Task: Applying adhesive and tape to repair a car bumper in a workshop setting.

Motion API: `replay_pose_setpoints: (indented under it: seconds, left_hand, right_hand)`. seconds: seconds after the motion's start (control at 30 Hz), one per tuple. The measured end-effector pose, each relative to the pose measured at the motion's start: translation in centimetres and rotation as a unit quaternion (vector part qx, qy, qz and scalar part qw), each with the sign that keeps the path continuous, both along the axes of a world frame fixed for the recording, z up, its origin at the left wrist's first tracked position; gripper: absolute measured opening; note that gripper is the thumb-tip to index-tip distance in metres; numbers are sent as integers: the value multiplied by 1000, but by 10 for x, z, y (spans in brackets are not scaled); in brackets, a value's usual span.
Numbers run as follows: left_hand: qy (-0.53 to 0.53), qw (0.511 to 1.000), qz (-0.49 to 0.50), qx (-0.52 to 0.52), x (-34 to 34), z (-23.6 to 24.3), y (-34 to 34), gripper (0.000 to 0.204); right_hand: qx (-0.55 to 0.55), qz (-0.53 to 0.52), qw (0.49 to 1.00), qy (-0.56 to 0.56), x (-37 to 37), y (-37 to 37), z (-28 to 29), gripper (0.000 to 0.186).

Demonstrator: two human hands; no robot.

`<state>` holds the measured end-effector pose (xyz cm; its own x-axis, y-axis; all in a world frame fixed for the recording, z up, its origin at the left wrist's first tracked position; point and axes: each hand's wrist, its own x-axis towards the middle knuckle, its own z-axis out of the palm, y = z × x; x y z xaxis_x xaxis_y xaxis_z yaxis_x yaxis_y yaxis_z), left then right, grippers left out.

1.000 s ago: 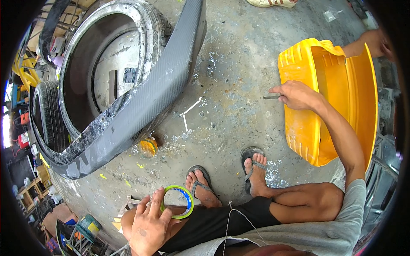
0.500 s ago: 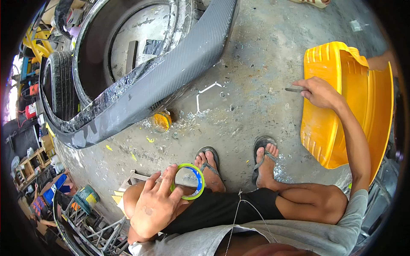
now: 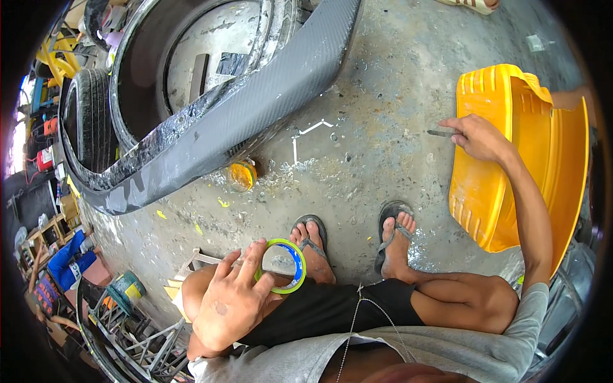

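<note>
My left hand [image 3: 228, 300] is closed on the rim of a roll of tape [image 3: 301, 265], yellow-green outside with a blue core, held above my left knee. Far to the right, my right hand [image 3: 482, 137] pinches a thin, dark, blade-like tool [image 3: 440, 133], its tip pointing left. That hand is over the yellow plastic panel [image 3: 482, 191], a large curved piece with ribbed ends; whether the hand touches it I cannot tell. My right forearm crosses in front of part of the panel.
A long carbon-patterned car part [image 3: 255, 105] lies across tyres [image 3: 134, 83] at the upper left. Close to it on the stained floor stands an orange-yellow tub [image 3: 242, 176]. At the far left are a teal bucket [image 3: 126, 292] and metal frames. Another person's foot [image 3: 476, 5] shows at the top.
Both hands keep their holds and barely move. The view shifts slightly, and the person at the far left changes posture.
</note>
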<state>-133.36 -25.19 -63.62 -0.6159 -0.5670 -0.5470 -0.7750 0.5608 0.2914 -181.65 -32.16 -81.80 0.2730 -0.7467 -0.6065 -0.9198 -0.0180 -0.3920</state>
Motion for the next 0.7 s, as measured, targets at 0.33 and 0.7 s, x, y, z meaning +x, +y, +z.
replay_pose_setpoints:
  seconds: [0.33,0.7]
  left_hand:
    - [-4,1000,-2,19,0,1,1,36]
    - [1,997,-2,76,9,1,-1,31]
  right_hand:
    - [-7,4,1000,3,-3,3,0,42]
    - [-33,4,999,-21,-3,5,-9,41]
